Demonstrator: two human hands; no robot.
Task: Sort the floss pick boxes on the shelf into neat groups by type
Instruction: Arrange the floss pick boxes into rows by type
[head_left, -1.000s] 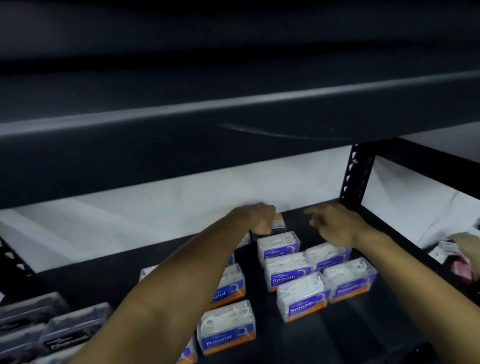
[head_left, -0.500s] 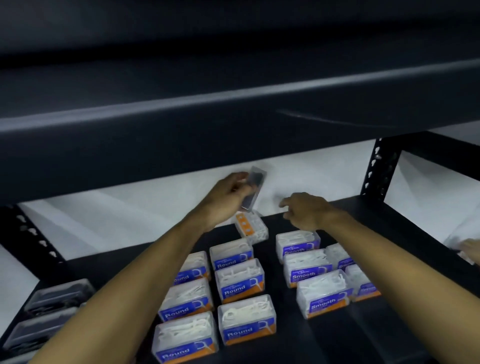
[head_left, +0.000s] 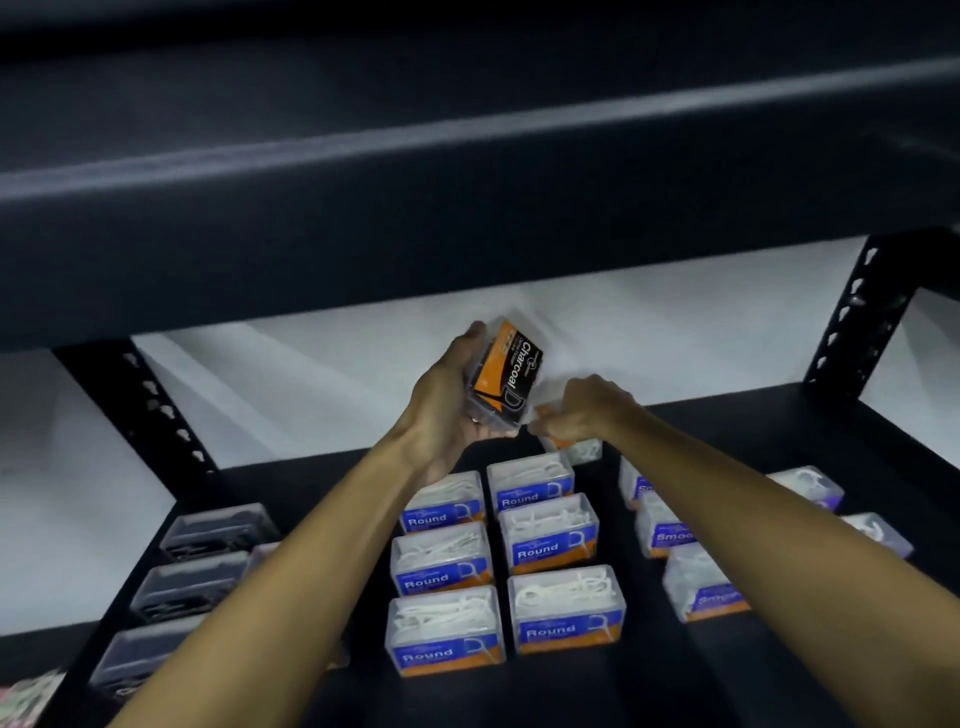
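My left hand (head_left: 451, 410) holds a black and orange Charcoal floss pick box (head_left: 506, 379) tilted up above the back of the black shelf (head_left: 727, 675). My right hand (head_left: 587, 408) is closed over a clear box with an orange label (head_left: 576, 448) lying at the back. Below, several blue Round boxes (head_left: 548, 535) stand in two columns. Smooth boxes (head_left: 696, 587) sit to the right, partly hidden by my right forearm. Dark Charcoal boxes (head_left: 192, 587) line the left side.
The upper shelf beam (head_left: 467, 156) hangs low across the view. Black perforated uprights stand at the left (head_left: 150, 410) and right (head_left: 857, 322). A white wall lies behind. Some packaging shows at the bottom left corner (head_left: 26, 696).
My left hand has raised the Charcoal box and turned its label toward me. My right hand has come down onto the orange-labelled box at the back. The view has shifted right.
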